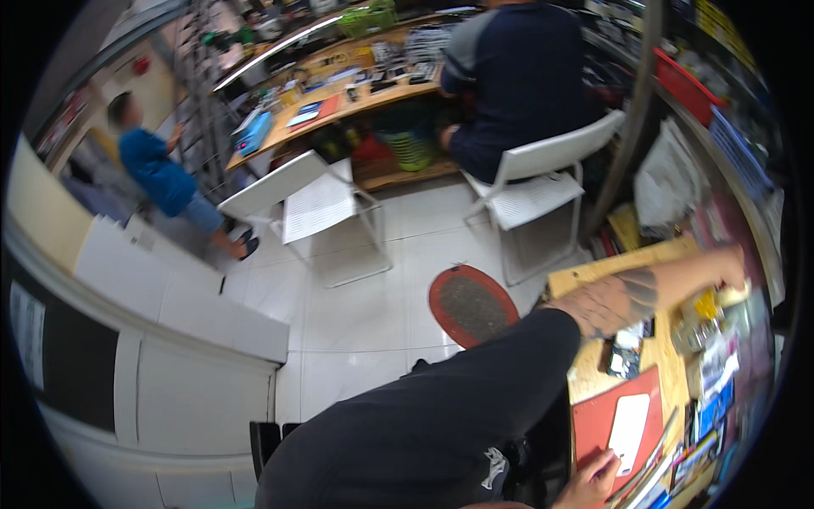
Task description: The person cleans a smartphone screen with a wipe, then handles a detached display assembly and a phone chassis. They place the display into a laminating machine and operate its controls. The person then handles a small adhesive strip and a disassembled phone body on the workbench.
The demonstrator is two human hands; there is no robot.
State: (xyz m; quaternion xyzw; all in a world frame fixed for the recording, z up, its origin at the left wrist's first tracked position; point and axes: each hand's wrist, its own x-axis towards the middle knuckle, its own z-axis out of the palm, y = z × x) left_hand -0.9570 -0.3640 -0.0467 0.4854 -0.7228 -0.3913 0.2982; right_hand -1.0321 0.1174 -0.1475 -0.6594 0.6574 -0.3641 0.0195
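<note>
My left arm reaches across the workbench (670,360) toward the right. My left hand (731,268) is at a pale, rounded object (734,293); its fingers are too blurred to read. At the lower edge, my right hand (593,482) has its fingers closed at the near corner of a white phone (629,424). This phone lies on a red mat (592,424). Just beyond the mat is an opened phone (625,355) with dark and silver parts showing. A clear jar with a yellow top (700,321) stands below my left forearm.
Thin tools (653,475) and small packets (716,373) crowd the bench's right side. Two white folding chairs (318,208) stand ahead. One seats a person (530,81) at another bench. A child-sized person (157,165) stands at left. A red-rimmed oval mat (473,305) lies on the floor.
</note>
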